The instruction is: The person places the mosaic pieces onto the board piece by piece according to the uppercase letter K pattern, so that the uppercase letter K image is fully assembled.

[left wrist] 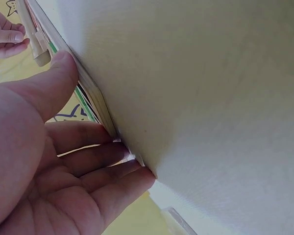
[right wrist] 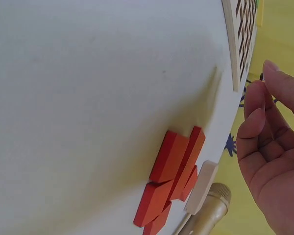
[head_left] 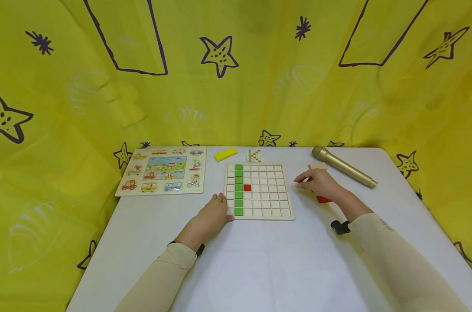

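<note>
a yellow cloth (head_left: 251, 108) with dark stars rises behind my white table (head_left: 251, 268). my two pale sleeves (head_left: 154, 277) reach in from the near side. at the far left lies a puzzle board (head_left: 164, 173) printed with vehicles; right of it, near the middle, a wooden grid board (head_left: 265, 189) lies flat. beyond my right hand (head_left: 319, 182) a gold microphone (head_left: 345, 166) lies aslant.

my left hand (head_left: 212, 215) touches the grid board's near left corner, thumb along the near edge, fingers nearly straight and side by side at the left edge. my right hand is raised just right of the board, fingers loosely bent, thumb close to the forefinger (i cannot tell whether those two tips meet).

a yellow bar (head_left: 226, 154) and a small pattern card (head_left: 254, 156) lie past the board's far edge. a pale wooden block (right wrist: 202, 187) is beside the microphone, with several red blocks (right wrist: 176, 159) bunched next to it, below my right hand. smallest, green tiles (head_left: 239, 195) fill the grid's second column from the left, and one red tile (head_left: 247, 187) sits just right of them, halfway down.
</note>
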{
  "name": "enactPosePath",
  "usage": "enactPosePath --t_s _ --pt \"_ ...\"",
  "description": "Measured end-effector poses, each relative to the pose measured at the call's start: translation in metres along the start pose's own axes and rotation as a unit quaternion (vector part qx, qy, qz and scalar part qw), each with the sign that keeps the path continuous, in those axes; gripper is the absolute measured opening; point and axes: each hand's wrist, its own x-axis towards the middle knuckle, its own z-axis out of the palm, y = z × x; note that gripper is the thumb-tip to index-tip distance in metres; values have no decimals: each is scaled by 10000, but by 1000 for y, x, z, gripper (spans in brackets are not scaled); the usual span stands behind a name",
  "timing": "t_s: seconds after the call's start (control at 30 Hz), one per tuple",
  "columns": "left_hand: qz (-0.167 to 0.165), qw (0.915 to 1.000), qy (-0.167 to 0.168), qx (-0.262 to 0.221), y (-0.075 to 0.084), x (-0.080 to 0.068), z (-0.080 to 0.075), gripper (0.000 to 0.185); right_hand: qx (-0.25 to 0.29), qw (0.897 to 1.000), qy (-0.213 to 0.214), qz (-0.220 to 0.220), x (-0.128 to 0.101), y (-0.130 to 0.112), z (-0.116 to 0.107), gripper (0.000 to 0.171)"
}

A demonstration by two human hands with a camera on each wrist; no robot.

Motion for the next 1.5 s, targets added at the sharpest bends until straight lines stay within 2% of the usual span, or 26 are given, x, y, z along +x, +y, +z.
enactPosePath --t_s 0.37,0.83,1.17,1.5 --pt "58 9999 0 107 -1 0 -1 79 -292 9994 170 -102 -7 16 -4 17" --pt "115 9999 70 2 0 -2 -2 77 -425 9987 273 113 -20 28 -12 18" --pt "124 9999 62 -15 0 -2 -3 77 -578 9976 116 350 -23 36 -13 26" --pt "172 9998 49 45 0 -3 -3 77 -678 9970 117 346 -22 37 -12 27"
